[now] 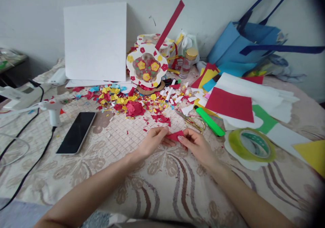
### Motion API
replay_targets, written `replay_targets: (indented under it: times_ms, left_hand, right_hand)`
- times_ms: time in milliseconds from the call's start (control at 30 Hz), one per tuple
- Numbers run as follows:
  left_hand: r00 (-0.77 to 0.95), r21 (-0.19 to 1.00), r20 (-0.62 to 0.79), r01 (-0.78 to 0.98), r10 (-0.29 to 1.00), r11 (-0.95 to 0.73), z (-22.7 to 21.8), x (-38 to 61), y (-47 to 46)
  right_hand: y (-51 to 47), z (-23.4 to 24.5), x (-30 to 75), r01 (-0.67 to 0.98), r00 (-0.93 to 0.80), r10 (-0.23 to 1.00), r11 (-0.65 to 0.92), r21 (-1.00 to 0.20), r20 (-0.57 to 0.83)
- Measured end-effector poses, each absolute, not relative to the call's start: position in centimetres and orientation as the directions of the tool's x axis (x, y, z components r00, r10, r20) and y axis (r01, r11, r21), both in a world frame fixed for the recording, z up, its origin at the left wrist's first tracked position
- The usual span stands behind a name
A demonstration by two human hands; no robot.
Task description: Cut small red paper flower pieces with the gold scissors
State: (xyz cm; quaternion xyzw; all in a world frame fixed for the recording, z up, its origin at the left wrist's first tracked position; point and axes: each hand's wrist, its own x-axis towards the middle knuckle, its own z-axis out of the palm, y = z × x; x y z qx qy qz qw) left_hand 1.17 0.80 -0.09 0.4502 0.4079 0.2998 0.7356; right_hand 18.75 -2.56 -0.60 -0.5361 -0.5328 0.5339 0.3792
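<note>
Between my two hands is a small piece of red paper (175, 136), seemingly folded. My left hand (156, 137) pinches its left end, and my right hand (194, 140) grips the right end with the thumb on top. Just beyond my right hand lie gold-handled scissors (194, 122) and a green box cutter (210, 121). Red paper scraps (161, 119) are scattered past my fingertips. A flower-shaped paper craft (146, 67), white-rimmed with red and yellow flowers and a red strip handle, stands farther back.
On the left are a phone (76, 133), a hot glue gun (53, 112) and its black cord. A roll of clear tape (250, 144) lies right, near red paper sheets (230, 103). Behind stand a white board (96, 42), a lidded jar (187, 64) and a blue bag (228, 43).
</note>
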Motion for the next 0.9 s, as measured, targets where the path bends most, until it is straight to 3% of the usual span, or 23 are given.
replay_targets:
  times_ms: [133, 200, 600, 767, 900]
  left_hand:
    - [0.47, 0.991, -0.131, 0.06, 0.873, 0.116, -0.4, 1.0, 0.7]
    - [0.461, 0.993, -0.091, 0.113, 0.883, 0.043, -0.6, 0.9, 0.6]
    - [0.333, 0.992, -0.029, 0.125, 0.942, -0.014, -0.6, 0.9, 0.7]
    - [0.331, 0.988, -0.025, 0.152, 0.943, -0.027, -0.4, 0.7, 0.9]
    - [0.307, 0.983, -0.043, 0.182, 0.951, -0.014, -0.3, 0.5, 1.2]
  right_hand:
    - [-2.8, -0.9, 18.5, 0.208, -0.193, 0.964, -0.141, -0.968, -0.182]
    - [-2.9, -1.0, 18.3, 0.189, -0.215, 0.959, -0.144, -0.971, -0.184]
    - [-2.4, -0.4, 19.1, 0.229, -0.323, 0.916, -0.166, -0.959, -0.236]
    - [-2.3, -0.3, 19.3, 0.258, -0.245, 0.93, -0.208, -0.943, -0.272]
    - [-2.1, -0.2, 19.7, 0.286, -0.219, 0.953, -0.142, -0.948, -0.209]
